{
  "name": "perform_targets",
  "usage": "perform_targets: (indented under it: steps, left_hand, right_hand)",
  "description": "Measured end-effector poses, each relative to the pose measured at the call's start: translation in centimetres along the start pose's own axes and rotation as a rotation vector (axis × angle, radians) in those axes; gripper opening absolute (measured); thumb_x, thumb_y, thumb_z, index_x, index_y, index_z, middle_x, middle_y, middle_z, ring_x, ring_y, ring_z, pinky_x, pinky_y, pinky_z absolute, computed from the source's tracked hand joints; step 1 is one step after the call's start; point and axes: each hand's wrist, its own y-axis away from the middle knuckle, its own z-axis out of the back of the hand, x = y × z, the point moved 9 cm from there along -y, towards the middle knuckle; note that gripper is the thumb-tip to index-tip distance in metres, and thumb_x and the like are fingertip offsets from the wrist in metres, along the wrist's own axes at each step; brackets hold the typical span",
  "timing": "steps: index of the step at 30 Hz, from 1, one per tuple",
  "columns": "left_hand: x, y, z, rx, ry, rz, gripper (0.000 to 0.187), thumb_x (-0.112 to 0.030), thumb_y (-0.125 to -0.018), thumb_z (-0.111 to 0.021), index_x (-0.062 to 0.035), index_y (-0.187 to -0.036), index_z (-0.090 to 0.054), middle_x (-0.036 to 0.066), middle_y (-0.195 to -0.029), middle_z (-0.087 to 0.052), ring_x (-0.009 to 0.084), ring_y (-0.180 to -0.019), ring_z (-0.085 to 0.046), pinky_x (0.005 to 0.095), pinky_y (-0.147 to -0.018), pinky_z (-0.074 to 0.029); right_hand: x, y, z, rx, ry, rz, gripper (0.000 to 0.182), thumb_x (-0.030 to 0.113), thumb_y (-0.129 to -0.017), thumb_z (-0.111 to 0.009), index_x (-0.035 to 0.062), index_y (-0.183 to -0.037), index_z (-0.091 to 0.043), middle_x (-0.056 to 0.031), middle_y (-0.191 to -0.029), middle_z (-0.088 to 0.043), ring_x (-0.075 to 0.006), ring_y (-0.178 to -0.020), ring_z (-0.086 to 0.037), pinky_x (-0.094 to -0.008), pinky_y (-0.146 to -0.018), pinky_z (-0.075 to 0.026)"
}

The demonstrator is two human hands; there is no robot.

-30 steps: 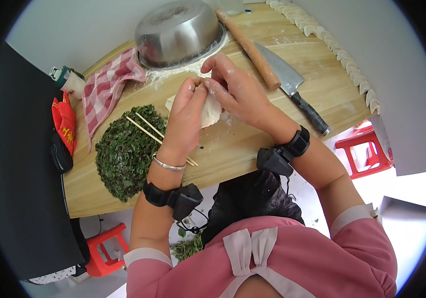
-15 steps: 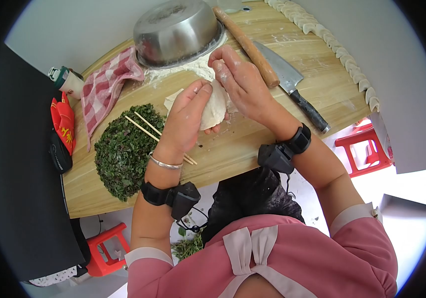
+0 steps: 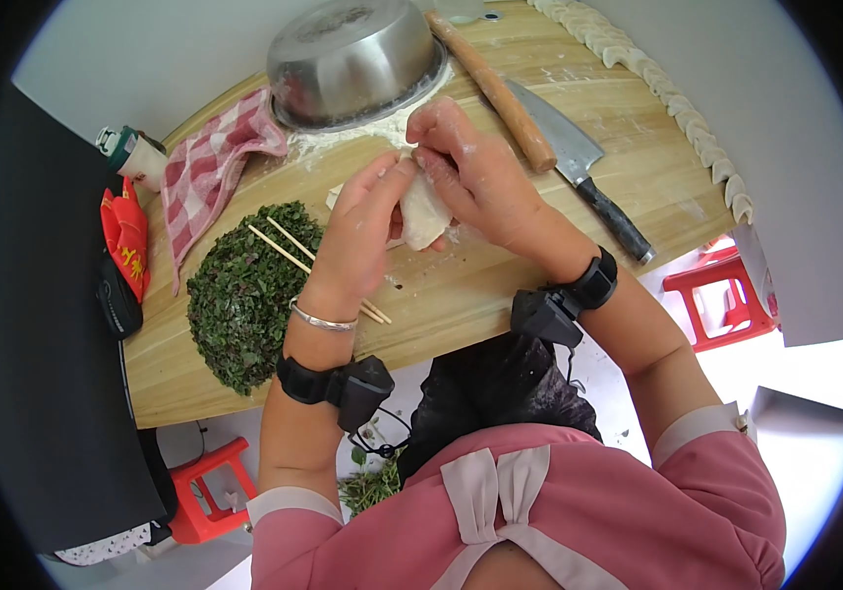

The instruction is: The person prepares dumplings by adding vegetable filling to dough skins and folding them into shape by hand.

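Between my two hands is a folded dumpling (image 3: 425, 214) of pale dough, held above the table. My left hand (image 3: 370, 211) is closed around its left side, thumb on top. My right hand (image 3: 475, 172) pinches its far edge with thumb and bent fingers. Any filling inside is hidden. Beside my left wrist stands a heap of chopped greens (image 3: 244, 295), with a pair of chopsticks (image 3: 282, 245) lying across it. More flat dough (image 3: 334, 196) shows partly behind my left hand.
A steel basin (image 3: 357, 64) sits upside down on flour at the back. Right of it lie a rolling pin (image 3: 495, 93) and a cleaver (image 3: 564, 138). Dumplings (image 3: 677, 108) line the right table edge. A checked cloth (image 3: 220, 162) and a cup (image 3: 136, 157) are at left.
My right hand has come down and inward onto the dough. The wrapper, broader and flatter before, is now folded narrower between both hands.
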Motion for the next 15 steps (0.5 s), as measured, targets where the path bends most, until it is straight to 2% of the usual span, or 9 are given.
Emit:
perform_targets:
  steps: [1, 3, 4, 6, 7, 9, 10, 12, 15]
  left_hand:
    - [-0.1, 0.1, -0.4, 0.017, -0.018, 0.021, 0.028, -0.025, -0.099, -0.041, -0.0020, -0.108, -0.052, 0.007, -0.086, -0.064, 0.0144, -0.057, -0.060, 0.0247, -0.049, -0.047]
    - [0.2, -0.1, -0.1, 0.049, -0.057, 0.009, 0.030, -0.026, -0.099, -0.040, -0.0012, -0.111, -0.052, 0.008, -0.086, -0.064, 0.0148, -0.062, -0.062, 0.0241, -0.047, -0.048]
    - [0.3, -0.2, -0.1, 0.079, -0.096, -0.003, 0.032, -0.026, -0.100, -0.040, -0.0003, -0.113, -0.053, 0.008, -0.085, -0.064, 0.0152, -0.066, -0.065, 0.0236, -0.045, -0.048]
    - [0.2, -0.2, 0.0, 0.082, -0.087, -0.031, 0.031, -0.026, -0.100, -0.040, -0.0004, -0.112, -0.053, 0.008, -0.085, -0.064, 0.0150, -0.066, -0.065, 0.0233, -0.044, -0.047]
    - [0.0, -0.2, 0.1, 0.083, -0.076, -0.058, 0.031, -0.026, -0.100, -0.040, -0.0006, -0.111, -0.053, 0.008, -0.085, -0.064, 0.0148, -0.065, -0.065, 0.0230, -0.044, -0.047]
    - [-0.1, -0.3, 0.4, 0.076, -0.060, -0.068, 0.030, -0.026, -0.100, -0.040, -0.0010, -0.110, -0.053, 0.008, -0.085, -0.064, 0.0147, -0.066, -0.065, 0.0227, -0.044, -0.047]
    - [-0.2, -0.4, 0.5, 0.068, -0.042, -0.078, 0.029, -0.025, -0.100, -0.040, -0.0015, -0.109, -0.053, 0.008, -0.086, -0.064, 0.0145, -0.066, -0.064, 0.0224, -0.044, -0.047]
    - [-0.5, -0.2, 0.2, 0.055, -0.052, -0.073, 0.028, -0.025, -0.099, -0.040, -0.0017, -0.111, -0.052, 0.009, -0.083, -0.064, 0.0140, -0.062, -0.062, 0.0227, -0.045, -0.046]
    - [-0.5, -0.1, 0.1, 0.033, -0.052, -0.067, 0.028, -0.024, -0.099, -0.041, -0.0023, -0.112, -0.051, 0.009, -0.082, -0.064, 0.0132, -0.062, -0.060, 0.0232, -0.047, -0.045]
  right_hand:
    - [0.3, -0.1, 0.4, -0.002, 0.002, 0.000, 0.017, 0.008, -0.088, -0.053, 0.0065, -0.103, -0.044, -0.0171, -0.075, -0.060, -0.0388, -0.068, -0.060, -0.0442, -0.061, -0.047]
    - [-1.0, 0.1, 0.2, 0.096, -0.179, -0.251, 0.014, 0.009, -0.091, -0.051, 0.0069, -0.104, -0.045, -0.0174, -0.074, -0.058, -0.0373, -0.071, -0.060, -0.0433, -0.061, -0.046]
    - [-1.3, 0.0, 0.3, 0.094, -0.179, -0.251, 0.014, 0.009, -0.091, -0.051, 0.0069, -0.104, -0.045, -0.0174, -0.074, -0.058, -0.0373, -0.071, -0.060, -0.0433, -0.061, -0.046]
    - [-1.8, -0.4, 0.7, 0.072, -0.070, -0.176, 0.011, 0.010, -0.094, -0.049, 0.0048, -0.102, -0.044, -0.0065, -0.077, -0.057, -0.0095, -0.060, -0.052, -0.0259, -0.055, -0.042]
    - [-2.0, -0.3, 0.7, 0.071, -0.069, -0.175, 0.011, 0.010, -0.094, -0.049, 0.0048, -0.102, -0.044, -0.0065, -0.077, -0.057, -0.0095, -0.060, -0.052, -0.0259, -0.055, -0.042]
    - [-1.4, -0.4, 0.5, 0.072, -0.125, -0.128, 0.012, 0.006, -0.092, -0.048, 0.0034, -0.102, -0.043, -0.0131, -0.071, -0.059, -0.0227, -0.054, -0.057, -0.0315, -0.051, -0.044]
    - [-1.1, -0.4, 0.5, 0.072, -0.124, -0.127, 0.012, 0.006, -0.092, -0.048, 0.0034, -0.102, -0.043, -0.0131, -0.071, -0.059, -0.0227, -0.054, -0.057, -0.0315, -0.051, -0.044]
    - [-1.4, 0.1, -0.6, 0.155, -0.323, -0.288, 0.011, 0.005, -0.092, -0.046, 0.0032, -0.101, -0.042, -0.0105, -0.070, -0.059, -0.0161, -0.052, -0.056, -0.0274, -0.051, -0.043]
    - [-1.2, 0.2, -0.6, 0.177, -0.317, -0.274, 0.010, 0.005, -0.092, -0.046, 0.0046, -0.101, -0.041, -0.0091, -0.070, -0.058, -0.0123, -0.056, -0.055, -0.0261, -0.053, -0.042]
